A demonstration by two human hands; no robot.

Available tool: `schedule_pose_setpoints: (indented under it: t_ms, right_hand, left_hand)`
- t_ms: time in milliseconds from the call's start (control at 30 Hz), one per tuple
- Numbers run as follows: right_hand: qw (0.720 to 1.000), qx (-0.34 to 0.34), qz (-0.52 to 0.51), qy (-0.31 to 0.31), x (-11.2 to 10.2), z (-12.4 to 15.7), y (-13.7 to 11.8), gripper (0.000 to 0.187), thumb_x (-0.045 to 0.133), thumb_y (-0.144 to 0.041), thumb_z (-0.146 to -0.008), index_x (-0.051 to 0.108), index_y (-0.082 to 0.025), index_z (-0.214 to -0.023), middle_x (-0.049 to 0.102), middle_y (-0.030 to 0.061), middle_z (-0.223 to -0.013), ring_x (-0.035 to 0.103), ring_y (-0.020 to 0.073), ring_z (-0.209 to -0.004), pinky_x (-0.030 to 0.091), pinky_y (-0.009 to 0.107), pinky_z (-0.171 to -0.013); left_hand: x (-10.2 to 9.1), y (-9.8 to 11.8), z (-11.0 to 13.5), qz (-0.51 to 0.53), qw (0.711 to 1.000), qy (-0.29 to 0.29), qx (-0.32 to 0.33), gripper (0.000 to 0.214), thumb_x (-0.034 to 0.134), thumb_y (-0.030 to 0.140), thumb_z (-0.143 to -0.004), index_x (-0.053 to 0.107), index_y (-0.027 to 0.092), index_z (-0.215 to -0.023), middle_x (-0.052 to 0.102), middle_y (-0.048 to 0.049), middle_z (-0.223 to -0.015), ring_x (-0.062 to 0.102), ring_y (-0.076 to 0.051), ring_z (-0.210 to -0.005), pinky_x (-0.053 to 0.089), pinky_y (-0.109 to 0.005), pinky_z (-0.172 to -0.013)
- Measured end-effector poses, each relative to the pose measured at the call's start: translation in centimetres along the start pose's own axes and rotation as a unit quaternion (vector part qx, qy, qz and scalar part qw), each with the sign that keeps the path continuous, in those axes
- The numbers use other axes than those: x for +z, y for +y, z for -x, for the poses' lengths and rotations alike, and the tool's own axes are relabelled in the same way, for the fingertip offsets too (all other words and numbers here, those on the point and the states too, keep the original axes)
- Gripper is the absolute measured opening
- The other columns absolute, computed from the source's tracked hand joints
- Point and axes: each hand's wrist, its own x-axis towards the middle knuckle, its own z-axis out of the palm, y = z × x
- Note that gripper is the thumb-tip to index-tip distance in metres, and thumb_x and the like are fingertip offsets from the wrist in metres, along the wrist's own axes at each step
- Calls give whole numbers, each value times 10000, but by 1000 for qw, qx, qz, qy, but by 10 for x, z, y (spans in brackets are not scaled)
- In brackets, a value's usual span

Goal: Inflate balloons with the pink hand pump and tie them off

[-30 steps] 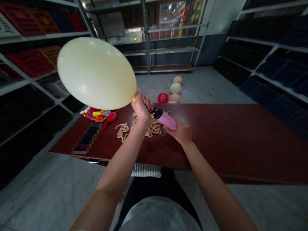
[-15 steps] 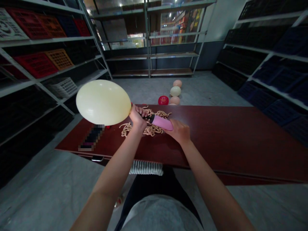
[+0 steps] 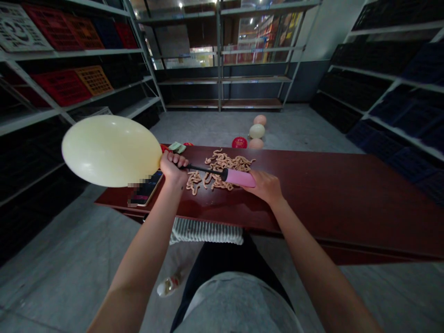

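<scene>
A large pale yellow balloon [image 3: 111, 150] sticks out to the left of my left hand [image 3: 173, 167], which is closed around its neck and the end of a hand pump. The pump's thin black rod [image 3: 204, 169] shows between my hands. My right hand [image 3: 267, 186] grips the far end of the balloon pump [image 3: 241, 178], which has a pink barrel. Below and behind the pump, a pile of tan, curly, string-like pieces [image 3: 231, 162] lies on the dark red table [image 3: 312, 199]. The balloon's neck is hidden by my left fingers.
A phone [image 3: 149, 188] lies at the table's left, beside a green bundle [image 3: 177, 147]. A red balloon [image 3: 239, 142] and several pale ones, including a whitish balloon [image 3: 257, 131], rest on the floor beyond. Shelves with crates [image 3: 62, 88] flank both sides. A bottle [image 3: 168, 286] is on the floor.
My left hand and the balloon have moved left, away from my right hand. More of the pump's black rod now shows, and the balloon looks larger. The view has shifted slightly.
</scene>
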Motion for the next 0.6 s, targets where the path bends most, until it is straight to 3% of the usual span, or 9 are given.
schedule_pose_setpoints:
  t_ms: [133, 267, 433, 600]
  right_hand:
    - [1000, -6, 0, 10, -1, 1, 1, 496, 574, -597, -845, 682, -149, -1028, 727, 92, -853, 642, 204, -740, 391, 303, -644]
    - [999, 33, -12, 20, 1, 5, 6, 511, 602, -619, -809, 687, -152, -1000, 734, 91, -855, 660, 213, -745, 408, 306, -639]
    - [995, 85, -44, 40, 2, 6, 13, 509, 666, -610, -753, 690, -167, -1003, 744, 74, -855, 669, 203, -721, 407, 296, -626]
    - [990, 117, -67, 44, 0, 3, 11, 492, 614, -646, -777, 688, -185, -933, 729, 49, -769, 648, 184, -649, 368, 286, -583]
  left_hand:
    - [8, 17, 11, -6, 999, -25, 32, 404, 414, 204, -940, 239, 200, -576, 215, 71, -464, 216, -63, -340, 225, -222, -389]
    - [34, 12, 22, -19, 997, -35, 72, 467, 448, 296, -978, 236, 197, -574, 219, 66, -473, 204, -60, -346, 211, -224, -380]
    - [74, -15, 28, -16, 995, -67, 67, 503, 473, 344, -989, 250, 200, -561, 223, 60, -468, 184, -66, -351, 194, -239, -371]
    - [95, -66, 36, -37, 994, -96, 30, 512, 535, 400, -959, 291, 203, -554, 243, 65, -450, 209, -57, -340, 190, -230, -352]
